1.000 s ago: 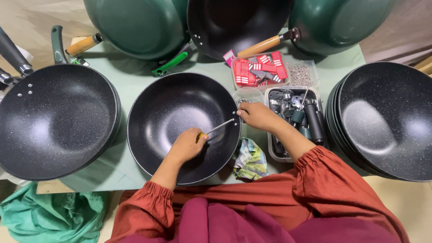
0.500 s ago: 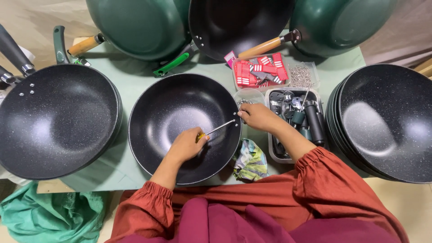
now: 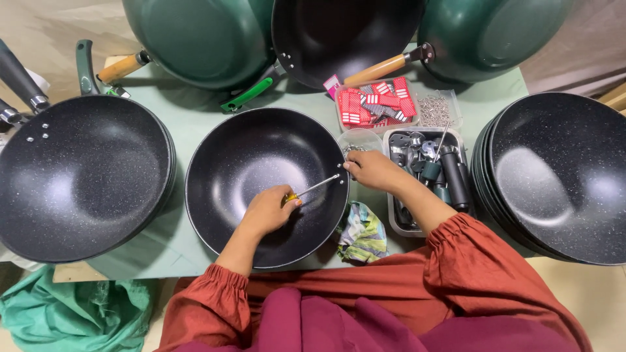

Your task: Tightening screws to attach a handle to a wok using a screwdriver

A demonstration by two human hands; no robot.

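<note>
A black speckled wok (image 3: 241, 169) without a handle sits on the pale green table in front of me. My left hand (image 3: 267, 210) is inside it, closed around a screwdriver (image 3: 313, 189) with a yellow handle; its shaft points up and right to the wok's right rim. My right hand (image 3: 372, 171) pinches that rim where the screwdriver tip meets it; what is between the fingers is too small to tell.
A stack of black woks (image 3: 561, 176) stands at the right, another (image 3: 78, 182) at the left. Green woks (image 3: 202, 39) with wooden and green handles lean at the back. Trays of black handles (image 3: 450, 176), red tags (image 3: 375, 104) and screws (image 3: 435, 112) sit right of the wok. A crumpled cloth (image 3: 362, 233) lies by the front edge.
Both hands have stayed at the wok's right rim with the screwdriver; only the view has shifted slightly.
</note>
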